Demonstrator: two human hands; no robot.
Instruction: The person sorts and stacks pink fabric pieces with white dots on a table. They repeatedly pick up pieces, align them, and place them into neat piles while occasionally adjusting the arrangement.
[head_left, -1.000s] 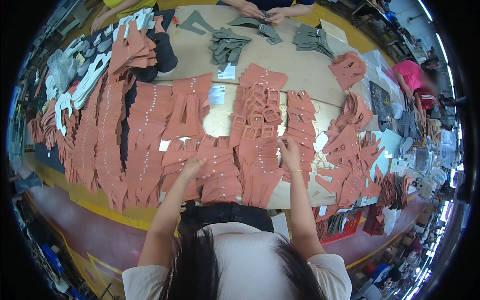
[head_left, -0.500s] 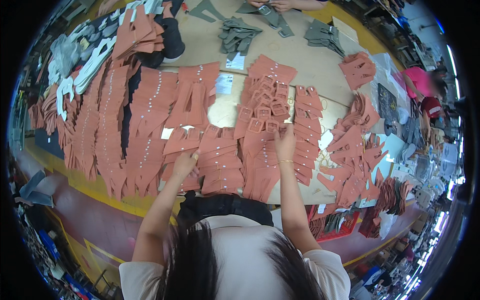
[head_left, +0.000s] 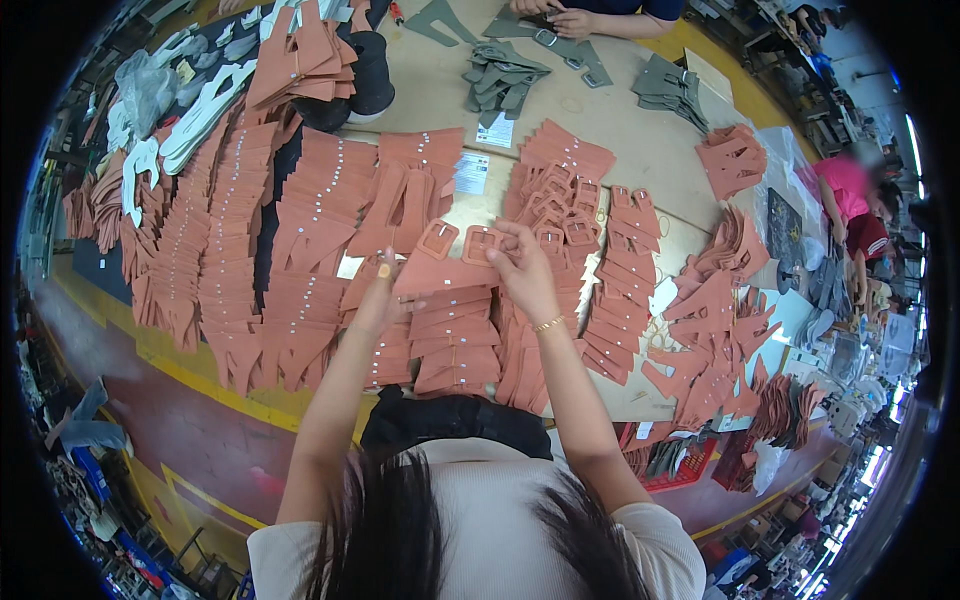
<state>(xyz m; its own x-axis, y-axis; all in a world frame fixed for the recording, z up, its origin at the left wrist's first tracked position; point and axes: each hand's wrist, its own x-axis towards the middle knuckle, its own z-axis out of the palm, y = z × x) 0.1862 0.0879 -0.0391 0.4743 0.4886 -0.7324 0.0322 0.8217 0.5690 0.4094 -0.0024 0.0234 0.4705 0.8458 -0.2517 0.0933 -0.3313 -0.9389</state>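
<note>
A terracotta strap piece with two covered buckles (head_left: 450, 275) is raised over the near middle of the table, between my hands. My right hand (head_left: 525, 272) pinches its right end beside the right-hand buckle. At the piece's left edge is my left hand (head_left: 380, 300), its fingers partly hidden beneath and its thumb upright with a yellow band on it. Under the piece lies an overlapping stack of similar terracotta pieces (head_left: 455, 355). Just beyond my right hand is a pile of terracotta buckled straps (head_left: 560, 200). Another fanned row of buckled pieces (head_left: 620, 285) runs to the right.
Long fanned rows of terracotta pieces (head_left: 235, 240) fill the left side. A black spool (head_left: 372, 80) stands behind them. Dark green straps (head_left: 505, 75) lie at the far side, where another person's hands (head_left: 570, 20) work on a buckled strap. Loose terracotta pieces (head_left: 710, 330) cover the right.
My right hand has moved left from the buckle pile to the middle. The buckled piece is now raised between both hands, and my left hand has come up to its edge.
</note>
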